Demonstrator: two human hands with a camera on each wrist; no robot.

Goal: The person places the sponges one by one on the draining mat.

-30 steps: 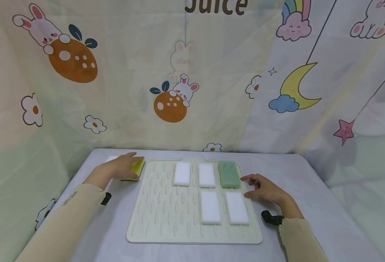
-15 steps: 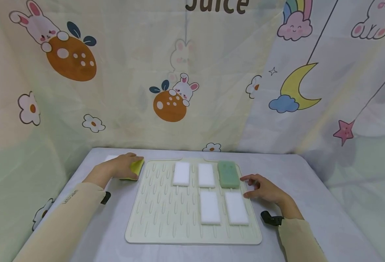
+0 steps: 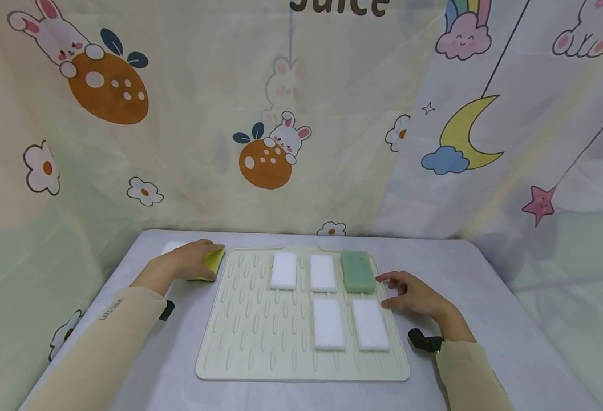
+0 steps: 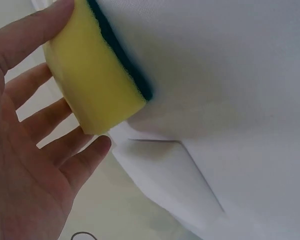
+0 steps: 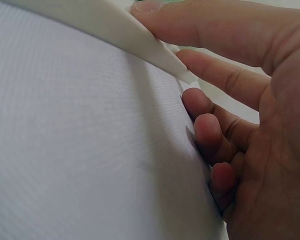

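Almost no change in this last second: yellow sponge still in left hand, still outside the mat.

Pinches the sponge between left thumb and fingers, near the far left corner of the table and just beside the mat's far left corner; cannot tell if lifted or touching the table. Beside this hand, partly hidden, one white block. Touches the mat's right edge with right hand, thumb and forefinger spread apart, other fingers loosely bent. Same places for green sponge at the mat's far right corner and for four white blocks, two to its left, two nearer. For the work, probably means a short pause, with no new step made.
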